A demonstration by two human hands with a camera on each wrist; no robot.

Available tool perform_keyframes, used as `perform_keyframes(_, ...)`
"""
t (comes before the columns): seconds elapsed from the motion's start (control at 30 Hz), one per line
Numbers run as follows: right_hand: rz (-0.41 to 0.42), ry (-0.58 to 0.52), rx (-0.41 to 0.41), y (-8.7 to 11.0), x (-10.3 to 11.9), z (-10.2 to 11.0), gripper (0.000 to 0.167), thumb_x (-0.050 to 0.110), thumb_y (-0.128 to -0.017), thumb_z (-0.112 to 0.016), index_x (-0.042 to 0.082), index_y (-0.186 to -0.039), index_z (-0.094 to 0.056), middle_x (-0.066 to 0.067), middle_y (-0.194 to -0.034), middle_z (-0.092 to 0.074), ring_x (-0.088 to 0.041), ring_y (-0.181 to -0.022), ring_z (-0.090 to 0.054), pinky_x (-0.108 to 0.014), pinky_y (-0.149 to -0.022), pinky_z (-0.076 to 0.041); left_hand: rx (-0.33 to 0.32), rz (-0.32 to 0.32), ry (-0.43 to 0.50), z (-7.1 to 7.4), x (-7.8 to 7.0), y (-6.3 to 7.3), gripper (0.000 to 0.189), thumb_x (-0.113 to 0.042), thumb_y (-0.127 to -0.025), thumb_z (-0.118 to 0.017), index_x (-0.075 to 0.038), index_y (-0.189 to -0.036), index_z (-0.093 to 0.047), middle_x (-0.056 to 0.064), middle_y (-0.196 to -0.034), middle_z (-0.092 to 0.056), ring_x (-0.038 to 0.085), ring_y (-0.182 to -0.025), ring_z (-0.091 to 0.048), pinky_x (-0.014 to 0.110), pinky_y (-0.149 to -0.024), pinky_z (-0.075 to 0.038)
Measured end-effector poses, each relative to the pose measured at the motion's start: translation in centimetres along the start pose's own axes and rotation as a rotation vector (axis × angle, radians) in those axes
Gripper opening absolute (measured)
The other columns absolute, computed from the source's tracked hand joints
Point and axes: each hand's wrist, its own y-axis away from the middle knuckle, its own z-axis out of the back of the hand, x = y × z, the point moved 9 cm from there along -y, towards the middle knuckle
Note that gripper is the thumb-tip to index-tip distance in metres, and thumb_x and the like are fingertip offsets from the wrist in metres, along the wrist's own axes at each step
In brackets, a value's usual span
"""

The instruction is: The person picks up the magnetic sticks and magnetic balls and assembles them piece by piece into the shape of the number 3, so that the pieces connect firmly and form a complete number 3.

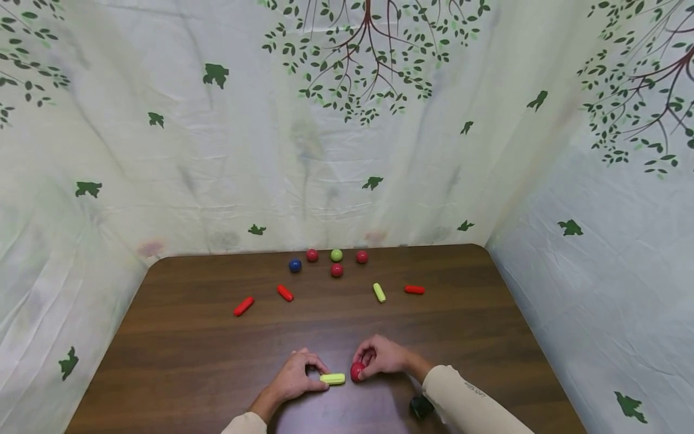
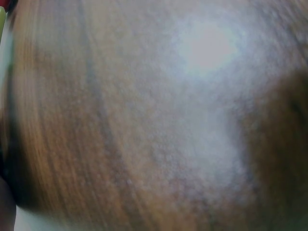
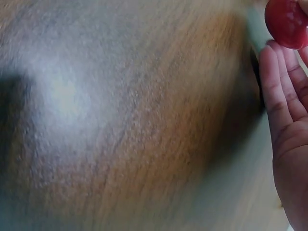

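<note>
In the head view, my left hand [image 1: 295,375] pinches one end of a short yellow-green cylinder [image 1: 337,379] between thumb and fingers, low over the near part of the brown table [image 1: 217,361]. Just right of its free end, a shiny red ball [image 1: 355,372] is held by the thumb and fingertips of my right hand [image 1: 386,357]. A small gap separates ball and cylinder. The right wrist view shows the same red ball [image 3: 285,24] at its upper right corner, above the palm. Mostly wood grain fills the left wrist view, with the cylinder's edge cut off at upper left.
Toward the far edge sit a blue ball [image 1: 295,265], a green ball [image 1: 336,255] and several red balls [image 1: 337,270]. Before them lie red cylinders [image 1: 244,306] and another yellow-green cylinder [image 1: 379,293]. A black object [image 1: 420,407] is by the right sleeve. Leaf-printed cloth [image 1: 325,157] hangs behind.
</note>
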Motion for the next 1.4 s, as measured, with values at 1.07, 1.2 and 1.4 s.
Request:
perform_keyframes(1.07, 0.024, 0.003, -0.042, -0.18, -0.05, -0.48, 0.019, 0.005, -0.074, -0.080, 0.007, -0.091, -0.072, 0.006, -0.073, -0.063, -0.003, -0.065, -0.056, -0.016, -0.060, -0.046, -0.022, -0.002, -0.007, -0.10, 0.13, -0.23, 0.020, -0.026, -0.065, -0.088, -0.024, -0.080, -0.075, -0.018, -0.079, -0.065, 0.002, -0.075, -0.045, 0.026, -0.072, -0.028)
perform_keyframes(1.2, 0.027, 0.001, -0.028, -0.23, -0.01, -0.66, 0.019, 0.005, -0.075, -0.079, 0.006, -0.092, -0.072, 0.008, -0.072, -0.063, -0.002, -0.065, -0.056, -0.016, -0.060, -0.046, -0.008, 0.022, 0.000, -0.24, 0.35, -0.27, 0.020, -0.027, -0.065, -0.088, -0.025, -0.080, -0.075, -0.020, -0.079, -0.064, 0.002, -0.074, -0.045, 0.026, -0.072, -0.028)
perform_keyframes(1.4, 0.029, 0.022, -0.020, -0.28, 0.08, -0.77, 0.022, 0.007, -0.075, -0.079, 0.006, -0.095, -0.070, 0.008, -0.075, -0.062, -0.002, -0.068, -0.056, -0.017, -0.061, -0.046, -0.009, 0.032, 0.011, -0.23, 0.51, -0.24, 0.020, -0.027, -0.065, -0.088, -0.025, -0.080, -0.075, -0.020, -0.079, -0.064, 0.001, -0.075, -0.045, 0.027, -0.073, -0.028)
